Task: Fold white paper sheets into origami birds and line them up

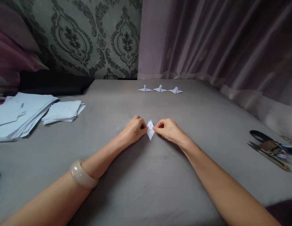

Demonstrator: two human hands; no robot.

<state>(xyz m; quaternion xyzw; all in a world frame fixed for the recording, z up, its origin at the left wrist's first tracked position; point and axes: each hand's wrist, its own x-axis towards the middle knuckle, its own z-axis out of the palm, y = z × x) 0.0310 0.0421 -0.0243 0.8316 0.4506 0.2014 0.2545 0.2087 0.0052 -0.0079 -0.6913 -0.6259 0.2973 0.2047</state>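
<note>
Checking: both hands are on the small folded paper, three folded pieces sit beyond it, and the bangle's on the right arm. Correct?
Wrong arm: the head view shows the bangle on the left arm. The left hand and right hand are indeed on the folded paper, with three folded pieces beyond it.

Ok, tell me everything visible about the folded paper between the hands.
The folded paper is small, white and kite-shaped, tapering to a single near point and a split far tip. A crosswise line runs over its middle. The left hand pinches its left edge, the right hand its right. Below is the grey surface; whether they touch is unclear.
</note>
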